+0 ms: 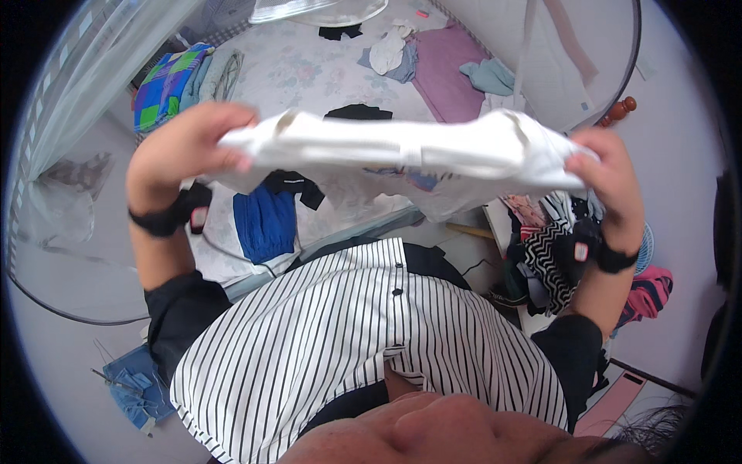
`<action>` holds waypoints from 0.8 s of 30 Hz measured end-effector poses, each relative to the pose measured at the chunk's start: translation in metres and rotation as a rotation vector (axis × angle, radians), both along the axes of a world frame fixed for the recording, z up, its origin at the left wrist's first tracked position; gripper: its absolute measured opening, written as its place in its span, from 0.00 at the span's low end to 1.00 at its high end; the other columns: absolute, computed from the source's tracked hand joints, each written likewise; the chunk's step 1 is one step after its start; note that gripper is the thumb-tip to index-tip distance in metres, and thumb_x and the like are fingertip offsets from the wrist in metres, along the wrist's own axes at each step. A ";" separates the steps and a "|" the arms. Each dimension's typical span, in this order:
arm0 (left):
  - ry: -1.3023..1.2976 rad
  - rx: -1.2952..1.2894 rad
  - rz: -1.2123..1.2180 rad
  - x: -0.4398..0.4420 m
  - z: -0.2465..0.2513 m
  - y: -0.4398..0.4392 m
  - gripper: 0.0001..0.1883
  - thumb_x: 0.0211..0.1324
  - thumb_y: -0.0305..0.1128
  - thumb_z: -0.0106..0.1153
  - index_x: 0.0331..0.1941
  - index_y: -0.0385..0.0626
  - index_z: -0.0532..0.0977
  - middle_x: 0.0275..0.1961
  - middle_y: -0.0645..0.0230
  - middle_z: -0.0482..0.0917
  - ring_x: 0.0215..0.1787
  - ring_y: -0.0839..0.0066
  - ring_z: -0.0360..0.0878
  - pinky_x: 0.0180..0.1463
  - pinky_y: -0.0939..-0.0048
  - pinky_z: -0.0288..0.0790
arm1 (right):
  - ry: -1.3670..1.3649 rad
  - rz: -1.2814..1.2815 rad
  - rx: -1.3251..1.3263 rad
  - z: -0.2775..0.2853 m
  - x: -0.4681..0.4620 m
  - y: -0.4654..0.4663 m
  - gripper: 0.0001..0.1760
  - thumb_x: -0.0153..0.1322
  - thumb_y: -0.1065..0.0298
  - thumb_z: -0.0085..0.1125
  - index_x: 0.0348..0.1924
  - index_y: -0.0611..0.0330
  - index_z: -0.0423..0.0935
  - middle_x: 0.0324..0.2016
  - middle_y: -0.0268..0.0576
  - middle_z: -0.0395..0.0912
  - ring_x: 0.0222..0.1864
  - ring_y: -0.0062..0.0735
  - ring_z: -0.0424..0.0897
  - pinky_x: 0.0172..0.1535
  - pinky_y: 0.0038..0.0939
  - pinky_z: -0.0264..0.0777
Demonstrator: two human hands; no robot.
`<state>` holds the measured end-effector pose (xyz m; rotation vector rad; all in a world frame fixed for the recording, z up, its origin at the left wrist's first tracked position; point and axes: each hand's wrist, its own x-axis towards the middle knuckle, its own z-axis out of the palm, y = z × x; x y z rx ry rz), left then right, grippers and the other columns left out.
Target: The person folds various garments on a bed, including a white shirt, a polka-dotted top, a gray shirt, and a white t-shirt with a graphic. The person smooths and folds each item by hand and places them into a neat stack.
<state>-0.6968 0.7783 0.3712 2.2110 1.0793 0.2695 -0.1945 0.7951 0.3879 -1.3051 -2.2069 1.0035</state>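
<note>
A white garment point(359, 142), probably a T-shirt, is stretched in the air between my two hands, with a colored print partly visible on its underside. My left hand point(203, 145) grips one upper corner. At the opposite corner, my right hand point(606, 162) pinches the cloth between thumb and fingers. Motion blurs both hands and the fabric. Below the garment on the bed lie blue shorts point(265, 223) and a black garment point(298, 187). Another black garment point(359, 112) shows just beyond the white cloth, which hides part of it.
The bed's floral sheet point(278, 75) carries folded bedding point(174, 81) at left and a mauve cloth point(443, 69) with crumpled clothes at right. Mosquito netting point(87, 87) surrounds it. Right of me is a clothes heap point(548, 249). Denim point(136, 383) lies low at left.
</note>
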 end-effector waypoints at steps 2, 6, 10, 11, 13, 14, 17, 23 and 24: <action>-0.035 -0.083 -0.085 -0.015 0.018 -0.030 0.19 0.49 0.41 0.71 0.34 0.40 0.73 0.30 0.71 0.74 0.31 0.78 0.71 0.35 0.74 0.66 | 0.050 0.058 -0.015 0.002 -0.001 -0.025 0.13 0.63 0.63 0.64 0.31 0.66 0.80 0.25 0.40 0.80 0.28 0.27 0.78 0.33 0.26 0.70; -0.543 -0.507 0.089 -0.026 0.000 -0.053 0.19 0.55 0.42 0.66 0.39 0.41 0.70 0.32 0.75 0.73 0.29 0.83 0.66 0.32 0.77 0.62 | 0.108 0.213 -0.048 -0.013 -0.016 -0.031 0.10 0.64 0.67 0.61 0.32 0.67 0.79 0.24 0.44 0.79 0.26 0.33 0.78 0.33 0.28 0.70; -0.257 -0.222 0.272 -0.035 -0.052 -0.005 0.16 0.56 0.40 0.64 0.36 0.40 0.71 0.30 0.72 0.73 0.30 0.82 0.66 0.34 0.76 0.63 | -0.080 0.034 0.016 -0.051 -0.045 0.016 0.12 0.67 0.65 0.59 0.33 0.67 0.78 0.25 0.45 0.78 0.27 0.34 0.76 0.35 0.29 0.68; -0.144 -0.117 0.274 -0.038 -0.070 0.021 0.15 0.55 0.39 0.64 0.35 0.40 0.72 0.30 0.70 0.74 0.31 0.81 0.67 0.34 0.75 0.63 | -0.096 -0.001 0.037 -0.069 -0.053 0.039 0.12 0.67 0.64 0.59 0.34 0.67 0.77 0.25 0.46 0.78 0.28 0.34 0.75 0.36 0.30 0.68; 0.078 0.067 0.357 -0.046 -0.107 0.072 0.16 0.52 0.40 0.66 0.33 0.39 0.74 0.29 0.64 0.74 0.31 0.78 0.69 0.36 0.72 0.65 | -0.137 -0.023 0.061 -0.111 -0.067 0.091 0.14 0.68 0.62 0.59 0.34 0.67 0.77 0.26 0.48 0.77 0.29 0.35 0.73 0.37 0.30 0.68; 0.099 0.009 0.387 -0.052 -0.127 0.098 0.17 0.51 0.41 0.66 0.33 0.39 0.75 0.28 0.62 0.74 0.30 0.76 0.69 0.36 0.71 0.66 | -0.142 -0.034 0.087 -0.136 -0.074 0.117 0.14 0.68 0.61 0.59 0.35 0.66 0.77 0.27 0.48 0.77 0.30 0.36 0.74 0.38 0.31 0.68; 0.090 -0.044 0.459 -0.052 -0.204 0.171 0.15 0.49 0.37 0.65 0.33 0.37 0.77 0.31 0.57 0.77 0.33 0.66 0.73 0.40 0.67 0.68 | -0.109 -0.097 0.182 -0.222 -0.075 0.184 0.16 0.69 0.58 0.57 0.37 0.65 0.79 0.31 0.51 0.80 0.34 0.45 0.78 0.41 0.37 0.70; 0.186 0.634 0.712 -0.030 -0.385 0.257 0.12 0.49 0.25 0.58 0.40 0.42 0.79 0.39 0.52 0.79 0.45 0.52 0.76 0.50 0.56 0.69 | -0.403 -0.492 0.534 -0.403 -0.097 0.280 0.16 0.67 0.61 0.55 0.45 0.57 0.78 0.43 0.52 0.79 0.48 0.51 0.77 0.51 0.45 0.70; 0.225 0.590 0.749 -0.023 -0.414 0.255 0.14 0.49 0.25 0.57 0.43 0.44 0.78 0.37 0.53 0.79 0.44 0.53 0.76 0.51 0.55 0.69 | -0.493 -0.596 0.519 -0.433 -0.099 0.281 0.18 0.66 0.62 0.55 0.47 0.56 0.78 0.45 0.52 0.79 0.49 0.50 0.76 0.52 0.45 0.69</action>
